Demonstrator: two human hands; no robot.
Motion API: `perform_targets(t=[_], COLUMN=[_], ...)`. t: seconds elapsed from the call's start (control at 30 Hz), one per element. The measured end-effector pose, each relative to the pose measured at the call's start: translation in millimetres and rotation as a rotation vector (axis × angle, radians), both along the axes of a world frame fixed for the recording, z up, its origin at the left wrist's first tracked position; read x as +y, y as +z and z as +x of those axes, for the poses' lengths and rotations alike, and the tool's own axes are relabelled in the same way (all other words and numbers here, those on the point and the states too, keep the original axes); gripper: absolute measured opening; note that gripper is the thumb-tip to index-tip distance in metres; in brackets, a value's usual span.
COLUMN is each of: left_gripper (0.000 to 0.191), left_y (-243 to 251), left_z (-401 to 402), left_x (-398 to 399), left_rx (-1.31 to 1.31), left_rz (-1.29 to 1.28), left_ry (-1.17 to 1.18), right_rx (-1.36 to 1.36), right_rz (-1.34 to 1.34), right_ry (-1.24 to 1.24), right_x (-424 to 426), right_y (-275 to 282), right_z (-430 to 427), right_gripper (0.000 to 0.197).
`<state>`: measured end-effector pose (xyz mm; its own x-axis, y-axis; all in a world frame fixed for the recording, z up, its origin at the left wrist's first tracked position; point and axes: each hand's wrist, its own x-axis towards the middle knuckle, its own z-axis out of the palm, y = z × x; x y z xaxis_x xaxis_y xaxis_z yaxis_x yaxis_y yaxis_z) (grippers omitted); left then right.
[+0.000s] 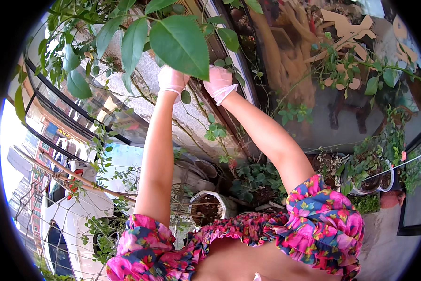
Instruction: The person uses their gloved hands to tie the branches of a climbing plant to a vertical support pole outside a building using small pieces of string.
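Both arms are stretched forward to the upper middle of the view, among climbing rose stems. My left hand (172,81), in a thin pale pink glove, is beside a rough light wall (193,121), its fingers partly behind a large serrated green leaf (180,44). My right hand (220,82), in a matching glove, is close to a brown and white window frame (240,77). The fingertips of both hands are hidden by leaves or turned away, so what they hold cannot be told. Thin stems (200,102) run down between the wrists.
Below stand a white pot with soil (228,207), stacked empty pots (205,168) and leafy plants (258,179). On the left are wire netting (64,224), bamboo poles (87,181) and a white car (80,214). A glass pane (302,123) and potted plants (391,175) are on the right.
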<state>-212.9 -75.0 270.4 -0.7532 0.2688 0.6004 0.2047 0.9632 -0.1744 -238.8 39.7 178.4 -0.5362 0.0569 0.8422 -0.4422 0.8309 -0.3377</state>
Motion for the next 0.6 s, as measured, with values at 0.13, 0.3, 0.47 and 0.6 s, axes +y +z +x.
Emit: perform_targets(t=[0.13,0.3,0.47,0.6], left_gripper=[0.028,0.025,0.024,0.024], left_y=[-2.1,-10.9,-4.4,-6.2], left_z=[6.2,8.3,11.5,13.4], left_x=[5.0,-8.9,-3.3,-7.6], left_rx=[-0.027,0.141,-0.047,-0.047], left_rz=[0.088,0.158,0.301,0.361], left_ry=[-0.047,-0.237,-0.128,-0.179], right_rx=[-0.045,-0.138,-0.133,0.011], right_rz=[0.006,-0.155,-0.212,-0.333], right_ry=[0.052,0.156,0.118,0.172], right_x=[6.8,-3.0,-7.2,-12.3], right_y=[6.1,13.5,18.7,14.5], right_z=[0.8,17.1,15.2,18.5], right_gripper=[0.014,0.022,0.024,0.021])
